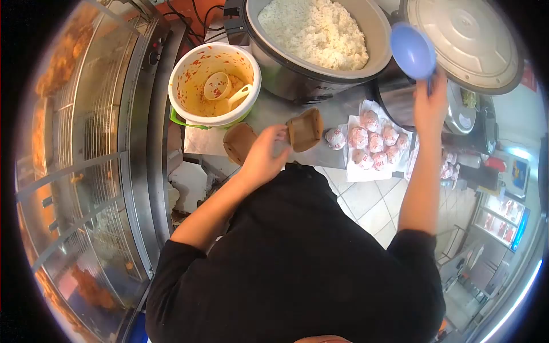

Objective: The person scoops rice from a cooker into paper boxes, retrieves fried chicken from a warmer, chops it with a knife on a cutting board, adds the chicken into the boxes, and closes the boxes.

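Observation:
My right hand grips a blue scoop with a round bowl, raised beside the rice cooker. White cooked rice fills the open cooker. At the counter's front edge, my left hand is between two open brown cardboard boxes, its thumb and fingers apart. One box stands just right of the fingertips; the other box is partly behind the hand. Whether the fingers touch either box is unclear. Several round bundles in red-printed white wrap lie on white paper, with one bundle beside it.
A white bucket at the left holds red-and-yellow residue, a cup and a white-handled utensil. The cooker's lid is at the upper right. Along the left side runs a glass display cabinet with fried food. Tiled floor shows below.

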The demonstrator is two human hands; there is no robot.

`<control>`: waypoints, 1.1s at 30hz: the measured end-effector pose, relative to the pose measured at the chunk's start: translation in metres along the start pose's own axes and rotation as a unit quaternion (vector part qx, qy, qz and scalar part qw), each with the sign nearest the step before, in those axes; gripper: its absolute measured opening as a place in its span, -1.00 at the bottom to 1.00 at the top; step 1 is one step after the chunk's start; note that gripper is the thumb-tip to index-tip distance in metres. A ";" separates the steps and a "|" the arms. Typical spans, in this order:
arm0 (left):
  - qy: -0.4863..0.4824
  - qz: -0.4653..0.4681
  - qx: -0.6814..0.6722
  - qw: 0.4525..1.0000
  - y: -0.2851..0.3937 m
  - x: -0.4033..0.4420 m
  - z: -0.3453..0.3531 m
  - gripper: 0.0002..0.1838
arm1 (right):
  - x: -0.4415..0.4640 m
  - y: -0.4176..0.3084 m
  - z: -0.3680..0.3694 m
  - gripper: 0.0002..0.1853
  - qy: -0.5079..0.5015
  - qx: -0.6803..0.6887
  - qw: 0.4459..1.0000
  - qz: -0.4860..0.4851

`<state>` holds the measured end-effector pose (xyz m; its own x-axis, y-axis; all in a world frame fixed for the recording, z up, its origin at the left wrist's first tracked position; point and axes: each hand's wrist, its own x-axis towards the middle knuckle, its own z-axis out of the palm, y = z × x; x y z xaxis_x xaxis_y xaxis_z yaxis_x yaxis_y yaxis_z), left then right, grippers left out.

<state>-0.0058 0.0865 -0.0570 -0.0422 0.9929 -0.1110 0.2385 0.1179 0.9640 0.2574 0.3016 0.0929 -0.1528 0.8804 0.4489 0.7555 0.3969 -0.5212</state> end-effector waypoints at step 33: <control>0.034 0.338 0.141 0.930 0.114 0.008 0.017 0.06 | -0.127 0.008 0.056 -0.24 -0.405 0.728 0.336 0.440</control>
<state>0.0377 0.1084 0.0482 0.1502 0.8393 0.5225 0.4772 -0.5244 0.7052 0.2470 0.2072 -0.0094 -0.8472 0.3702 -0.3811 -0.2857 -0.9222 -0.2606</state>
